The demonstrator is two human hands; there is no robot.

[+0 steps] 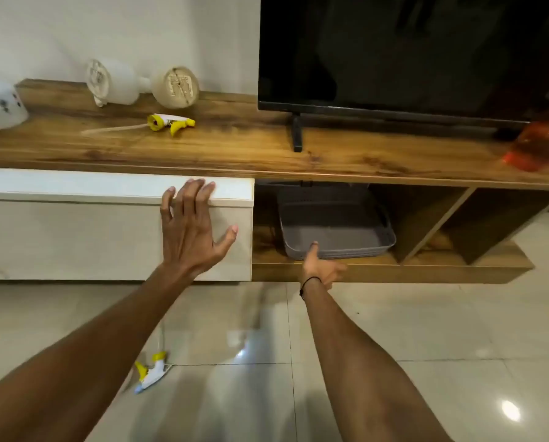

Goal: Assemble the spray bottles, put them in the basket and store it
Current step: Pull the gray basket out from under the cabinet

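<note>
— Basket (336, 224): where is it seen?

— In the open compartment under the wooden top (266, 148), beside the white drawer front (75, 237). It is grey, and its near rim is gripped by the right hand (322, 266), thumb on top (the other fingers are hidden below the rim).

— And the left hand (193, 228)?

— It is spread flat against the drawer front, fingers apart, with nothing held.

— The bottles?

— Two white bottles (132, 82) are laid on their sides on the top, near the wall. A yellow and white spray head (171, 122) is lying just in front of them; a second spray head (152, 371) is on the tiled floor (426, 330). An orange bottle (534, 141), blurred, is seen at the right, near the television (410, 52).
</note>
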